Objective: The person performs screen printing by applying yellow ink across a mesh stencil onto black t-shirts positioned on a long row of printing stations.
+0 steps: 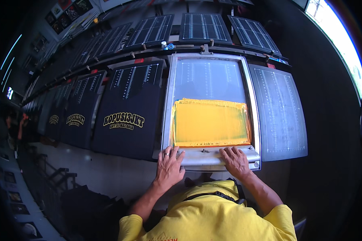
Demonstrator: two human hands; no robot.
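Observation:
A metal-framed printing screen (167,104) lies flat in front of me, its lower half coated with yellow ink (210,123). A long metal squeegee (207,156) rests across the screen's near edge. My left hand (169,164) presses on the squeegee's left end, fingers spread over it. My right hand (235,160) presses on its right part the same way. Both forearms come up from below, above my yellow shirt.
Left of the screen lies a black shirt (128,120) with a fresh yellow print, and more printed black shirts (74,120) run on along the row. An empty grey gridded pallet (279,116) sits to the right. Dark gridded boards (205,27) line the far row.

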